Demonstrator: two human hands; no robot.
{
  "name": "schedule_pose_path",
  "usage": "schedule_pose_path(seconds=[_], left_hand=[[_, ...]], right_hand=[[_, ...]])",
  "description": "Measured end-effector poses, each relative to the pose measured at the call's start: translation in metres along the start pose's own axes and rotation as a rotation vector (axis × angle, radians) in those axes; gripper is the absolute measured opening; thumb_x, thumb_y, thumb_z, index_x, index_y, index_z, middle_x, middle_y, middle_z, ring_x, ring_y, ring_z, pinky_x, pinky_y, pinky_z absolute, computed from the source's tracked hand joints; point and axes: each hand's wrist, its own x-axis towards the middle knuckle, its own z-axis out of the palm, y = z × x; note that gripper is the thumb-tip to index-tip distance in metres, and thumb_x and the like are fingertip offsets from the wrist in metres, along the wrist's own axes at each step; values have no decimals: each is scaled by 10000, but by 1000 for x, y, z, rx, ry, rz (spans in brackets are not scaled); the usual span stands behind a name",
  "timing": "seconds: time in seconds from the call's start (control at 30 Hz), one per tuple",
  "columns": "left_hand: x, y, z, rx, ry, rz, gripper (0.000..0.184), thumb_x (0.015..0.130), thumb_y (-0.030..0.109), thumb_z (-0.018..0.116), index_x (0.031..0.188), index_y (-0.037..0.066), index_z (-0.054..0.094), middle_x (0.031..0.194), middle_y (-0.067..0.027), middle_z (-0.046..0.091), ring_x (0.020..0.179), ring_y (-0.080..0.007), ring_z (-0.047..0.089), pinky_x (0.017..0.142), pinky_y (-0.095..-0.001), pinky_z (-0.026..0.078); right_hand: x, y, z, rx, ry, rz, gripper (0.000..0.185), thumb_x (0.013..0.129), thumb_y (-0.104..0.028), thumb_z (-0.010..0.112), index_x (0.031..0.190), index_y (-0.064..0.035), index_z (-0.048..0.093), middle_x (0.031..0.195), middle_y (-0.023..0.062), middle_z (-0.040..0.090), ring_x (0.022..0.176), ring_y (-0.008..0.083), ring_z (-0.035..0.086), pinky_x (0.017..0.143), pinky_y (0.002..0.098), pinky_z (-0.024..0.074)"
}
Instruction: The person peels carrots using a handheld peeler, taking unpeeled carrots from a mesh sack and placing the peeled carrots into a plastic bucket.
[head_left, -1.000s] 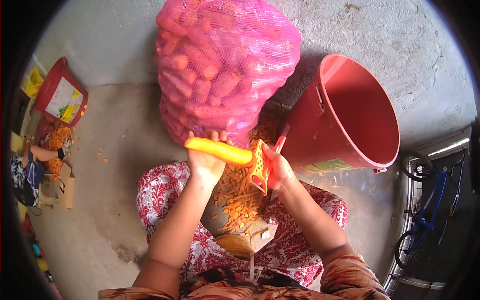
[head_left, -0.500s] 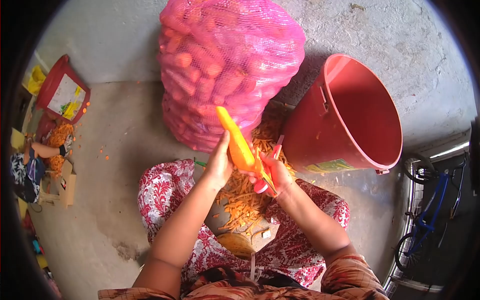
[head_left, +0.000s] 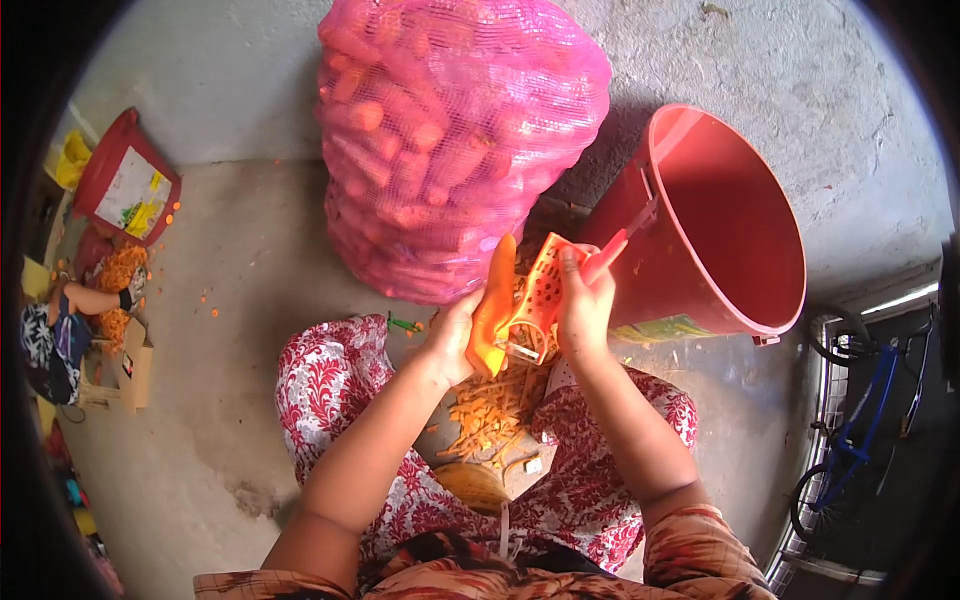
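My left hand (head_left: 455, 340) is closed around a peeled orange carrot (head_left: 492, 308), whose narrow end points up. In my right hand (head_left: 588, 310) is a red peeler (head_left: 548, 285) with a wide perforated body and a handle reaching up to the right. Its blade end sits close beside the carrot's lower part; whether they touch I cannot tell. Below both hands, orange peelings (head_left: 487, 415) lie heaped on the floor between my knees. Straight ahead stands a pink mesh sack (head_left: 440, 150) full of carrots.
A large red bucket (head_left: 620, 235) stands right of the sack, against the grey wall. At far left are another red tub (head_left: 110, 185), a cardboard box (head_left: 137, 365) and a seated person (head_left: 50, 345) near orange shreds. A blue bicycle (head_left: 855, 440) is at far right.
The peeler has turned in my right hand so its perforated face shows, and that hand has moved up and right. The carrot has tilted more upright and shifted slightly lower.
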Motion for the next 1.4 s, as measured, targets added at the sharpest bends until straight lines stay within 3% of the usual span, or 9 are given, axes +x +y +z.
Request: schedule_pose_path(seconds=[0.43,0.67,0.73,0.77,0.9,1.0,1.17,1.27,1.4], left_hand=[[-1,-12,1,203,-3,-119,579,819,596,274,1027,102,494,757,-84,556,574,-203,544,449,-313,453],[-15,-15,3,298,-164,-147,554,823,549,345,1104,82,446,735,-62,523,581,-167,530,479,-286,452],[-14,-11,3,384,-145,-63,514,830,500,385,1104,69,442,744,-61,521,579,-164,529,512,-295,461],[-14,-8,1,420,-133,-9,407,806,335,514,1085,48,441,789,-75,531,613,-180,544,555,-305,461],[-6,-11,-7,1418,188,581,445,661,132,675,1019,7,442,822,-112,564,719,-259,572,644,-352,450],[-13,-2,-1,1826,453,557,494,638,193,695,1024,15,445,832,-151,577,771,-303,574,682,-368,446],[-15,13,-4,1744,623,741,433,665,370,664,889,53,473,754,-160,588,703,-335,574,588,-405,438],[-12,19,-7,1776,672,585,418,691,391,633,879,49,486,734,-162,587,696,-332,574,587,-402,438],[-9,16,-26,1719,613,670,344,723,296,635,880,26,492,759,-151,582,687,-297,579,603,-371,445]], right_hand=[[5,2,5,-451,181,-430,97,805,-82,529,831,6,498,603,123,518,534,144,489,533,294,423],[77,-12,-54,-370,644,-416,147,840,-128,496,881,12,505,656,107,539,556,158,498,542,295,422],[75,-18,-54,-278,588,-422,163,851,-162,497,838,0,511,677,46,525,585,95,471,550,241,405],[71,-19,-53,-328,551,-435,162,852,-163,496,843,-1,511,677,39,523,584,91,469,545,239,403],[53,-16,-34,-343,353,-433,131,844,-143,502,834,-13,515,664,8,498,571,72,444,524,220,383],[44,3,-32,-473,110,-334,90,818,-108,519,818,-18,521,627,-13,498,548,74,451,503,222,389],[8,-7,-30,-620,-377,-21,83,797,-84,545,809,-3,531,658,18,549,616,76,497,566,244,420],[0,0,-41,-772,-678,63,167,770,-122,560,884,-4,530,703,148,590,654,229,589,623,322,449],[-11,10,-47,-718,-785,112,179,771,-129,565,893,-4,529,727,143,588,691,213,585,649,323,443]])
